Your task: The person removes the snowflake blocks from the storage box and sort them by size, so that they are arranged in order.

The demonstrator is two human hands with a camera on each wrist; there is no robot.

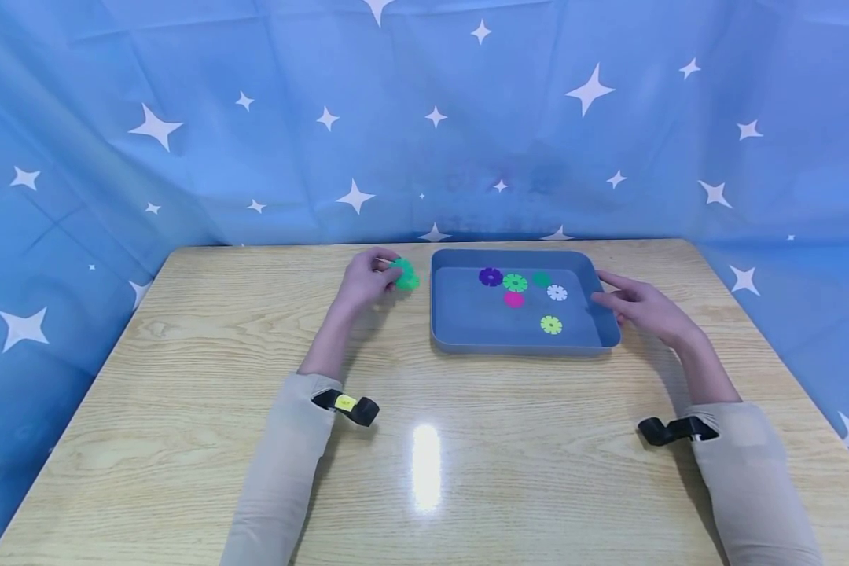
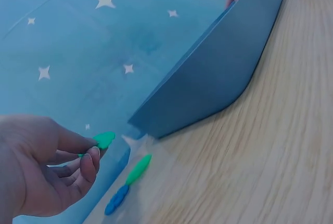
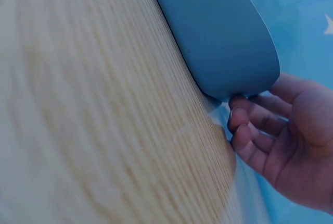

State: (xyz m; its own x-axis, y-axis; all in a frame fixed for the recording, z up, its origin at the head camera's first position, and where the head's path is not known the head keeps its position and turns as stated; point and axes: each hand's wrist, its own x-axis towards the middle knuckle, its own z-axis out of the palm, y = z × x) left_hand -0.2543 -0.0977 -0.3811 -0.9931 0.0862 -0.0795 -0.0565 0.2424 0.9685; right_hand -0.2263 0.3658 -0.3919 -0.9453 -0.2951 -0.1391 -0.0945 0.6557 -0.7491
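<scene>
My left hand (image 1: pixel 369 280) pinches a green notched plastic disc (image 2: pixel 105 139) between thumb and fingers, left of the tray. Below it, a light green disc (image 2: pixel 139 169) and a blue disc (image 2: pixel 116 200) lie on the table in the left wrist view; the head view shows the light green one overlapped by the held disc. At the tray's right end, my right hand (image 1: pixel 640 306) grips the wall, thumb at the rim and fingers curled against the outside. The blue-grey tray (image 1: pixel 467 330) holds several flower-like discs, among them a purple one (image 1: pixel 490 277) and a pink one (image 1: pixel 514 299).
Also inside the tray are a light green disc (image 1: pixel 515 282), a dark green disc (image 1: pixel 542 279), a white disc (image 1: pixel 556 292) and a yellow disc (image 1: pixel 551 325). A blue curtain (image 1: pixel 396 157) with white stars hangs behind the wooden table (image 1: pixel 523 472).
</scene>
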